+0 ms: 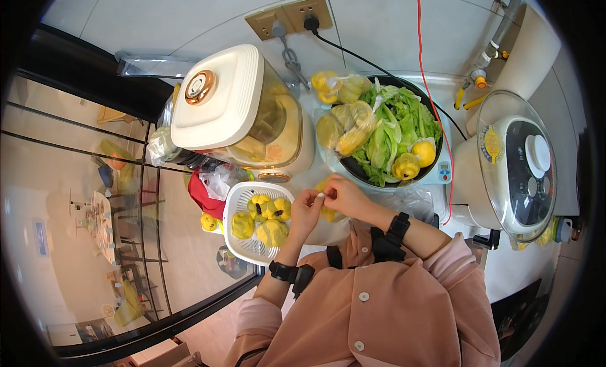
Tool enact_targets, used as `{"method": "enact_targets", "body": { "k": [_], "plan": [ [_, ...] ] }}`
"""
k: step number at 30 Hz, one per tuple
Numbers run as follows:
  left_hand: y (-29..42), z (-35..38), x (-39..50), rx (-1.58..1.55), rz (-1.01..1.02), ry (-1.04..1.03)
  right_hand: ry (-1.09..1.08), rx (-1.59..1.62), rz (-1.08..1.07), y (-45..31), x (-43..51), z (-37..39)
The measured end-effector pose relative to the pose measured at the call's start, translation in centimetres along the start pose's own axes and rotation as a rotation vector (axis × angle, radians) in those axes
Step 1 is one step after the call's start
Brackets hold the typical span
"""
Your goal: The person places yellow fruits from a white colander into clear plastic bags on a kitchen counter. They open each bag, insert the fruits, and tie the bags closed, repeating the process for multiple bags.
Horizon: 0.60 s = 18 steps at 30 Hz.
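Observation:
My left hand (307, 214) and my right hand (348, 197) meet fingertip to fingertip over the counter. Both pinch what looks like the neck of a clear plastic bag, mostly hidden by the fingers. Yellow fruit (327, 214) shows through beneath them. Left of my hands is a white slotted plastic basket (230, 232) with several lumpy yellow-green fruits (273, 232). Beyond my right hand, a black pan (374, 177) holds leafy green lettuce (397, 125) and yellow fruits (406, 166) in plastic. A bag of yellow fruit (348, 127) leans over its left rim.
The pan rests on a light-blue digital scale (444, 170). A red cord (421, 49) hangs across it. At the right, a glass lid (487, 177) leans against a white rice cooker (473, 196). Behind the basket stands a large white-lidded container (227, 101). Crumpled plastic (412, 203) lies near my right forearm.

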<state>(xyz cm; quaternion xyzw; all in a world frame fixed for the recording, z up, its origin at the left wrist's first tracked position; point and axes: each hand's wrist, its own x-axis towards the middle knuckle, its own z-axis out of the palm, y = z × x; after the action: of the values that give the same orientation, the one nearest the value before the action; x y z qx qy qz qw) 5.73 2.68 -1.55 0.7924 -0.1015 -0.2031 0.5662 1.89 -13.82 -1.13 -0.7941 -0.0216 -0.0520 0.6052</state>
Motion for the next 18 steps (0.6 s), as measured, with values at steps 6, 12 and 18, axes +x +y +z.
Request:
{"method": "enact_targets", "body": {
  "k": [6,12,18],
  "plan": [
    [-0.5,-0.3,-0.4,-0.044,0.023,-0.016,0.006,0.089,0.02,0.3,0.2,0.4],
    [0.1,-1.2,0.2,-0.139,-0.104,-0.149,-0.009,0.127,-0.003,0.1,0.0,0.2],
    [1.3,-1.8,-0.1,-0.488,-0.386,-0.214,-0.067,0.14,0.001,0.0,-0.1,-0.5]
  ]
}}
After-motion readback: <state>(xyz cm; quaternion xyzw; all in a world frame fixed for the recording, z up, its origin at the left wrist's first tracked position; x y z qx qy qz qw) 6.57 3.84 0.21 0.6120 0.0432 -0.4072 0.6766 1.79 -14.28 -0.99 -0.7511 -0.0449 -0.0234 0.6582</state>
